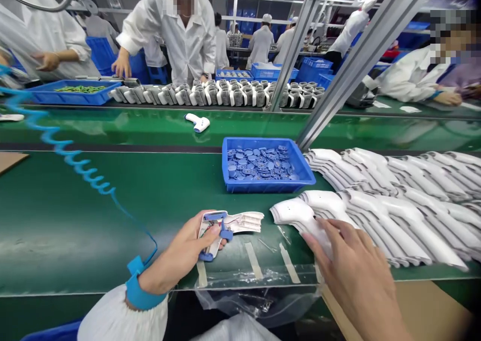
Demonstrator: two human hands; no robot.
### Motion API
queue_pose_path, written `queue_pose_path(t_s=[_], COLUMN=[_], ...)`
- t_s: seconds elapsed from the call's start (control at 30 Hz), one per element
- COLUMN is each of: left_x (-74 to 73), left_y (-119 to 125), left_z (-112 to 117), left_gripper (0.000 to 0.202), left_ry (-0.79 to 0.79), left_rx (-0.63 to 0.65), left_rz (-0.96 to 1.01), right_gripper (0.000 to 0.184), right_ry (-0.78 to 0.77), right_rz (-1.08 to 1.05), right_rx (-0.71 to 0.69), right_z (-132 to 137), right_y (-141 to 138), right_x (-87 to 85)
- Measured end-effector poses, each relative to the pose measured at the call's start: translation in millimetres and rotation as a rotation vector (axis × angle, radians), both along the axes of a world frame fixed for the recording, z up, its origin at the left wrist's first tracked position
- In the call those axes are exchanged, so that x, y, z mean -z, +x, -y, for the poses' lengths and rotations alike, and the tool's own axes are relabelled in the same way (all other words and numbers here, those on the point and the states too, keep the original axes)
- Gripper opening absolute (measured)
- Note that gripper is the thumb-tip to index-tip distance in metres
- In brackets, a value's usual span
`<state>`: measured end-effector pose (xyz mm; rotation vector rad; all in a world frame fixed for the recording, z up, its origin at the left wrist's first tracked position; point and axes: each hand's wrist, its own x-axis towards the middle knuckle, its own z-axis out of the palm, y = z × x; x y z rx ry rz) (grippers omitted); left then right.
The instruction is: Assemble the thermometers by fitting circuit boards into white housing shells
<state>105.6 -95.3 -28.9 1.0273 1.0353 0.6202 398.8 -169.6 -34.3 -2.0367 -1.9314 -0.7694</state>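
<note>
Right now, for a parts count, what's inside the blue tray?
The blue plastic tray holds a heap of small round blue parts; the upper ones cover the lower layers, which cannot be seen.

A white smock sleeve, elastic at the cuff, meets a blue wrist strap on the left wrist, trailing a coiled blue cord.

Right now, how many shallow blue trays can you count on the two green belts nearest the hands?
2: the shallow blue tray of blue discs on the near belt, and the shallow blue tray of green parts at the far belt's left. Others may be hidden.
</note>
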Motion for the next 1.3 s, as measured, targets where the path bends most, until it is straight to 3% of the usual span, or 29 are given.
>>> queue_pose_path(t_s=[0.2, 0.3, 0.4, 0.53, 0.63, 0.83, 1.0, 1.17, 1.23, 1.3], left_x=[-7.7, -6.1, -4.7, -8.2, -10.6, -3.1, 3.8, -1.9, -6.8, -10.2], left_y=[10.9, 14.7, 15.1, 14.0, 13.7, 13.5, 11.8, 17.0, 21.5, 24.9], left_z=[0.0, -1.8, -2.7, -1.3, -0.2, -0.8, 1.1, 1.7, 0.1, -1.4], left_gripper=[0.032, 0.029, 0.034, 0.043, 0.046, 0.043, 0.038, 0.033, 0.025, 0.012], left_ry=[0.033, 0.075, 0.109, 0.08, 0.065, 0.139, 0.328, 0.43, 0.445, 0.454], left_rx=[0.05, 0.067, 0.1, 0.12, 0.097, 0.138, 0.173, 0.116, 0.096, 0.148], left_rz=[-0.011, -0.012, 0.006, 0.026, 0.061, 0.047, -0.083, -0.333, -0.329, -0.308], right_gripper=[0.063, 0.062, 0.052, 0.031, 0.022, 0.025, 0.033, 0.025, 0.022, 0.039], right_ry=[-0.115, -0.048, 0.057, 0.104, 0.09, 0.027, -0.186, -0.365, -0.324, -0.203], right_rz=[-0.003, -0.052, -0.089, -0.094, -0.117, -0.189, -0.522, -1.024, -1.088, -1.006], right_rx=[0.017, 0.007, -0.063, -0.312, -0.466, -0.496, -0.535, -0.546, -0.488, -0.393], right_z=[-14.4, -12.4, -6.0, 1.0, 0.5, -11.2, -17.8, -40.7, -55.3, -68.2], right_y=[15.1, 16.5, 9.8, -20.8, -52.9, -91.5, -81.9, -91.6, -112.2, -134.1], right_x=[14.1, 13.6, 1.5, -19.1, -25.4, -14.7, -4.0, -22.5, -29.4, -29.9])
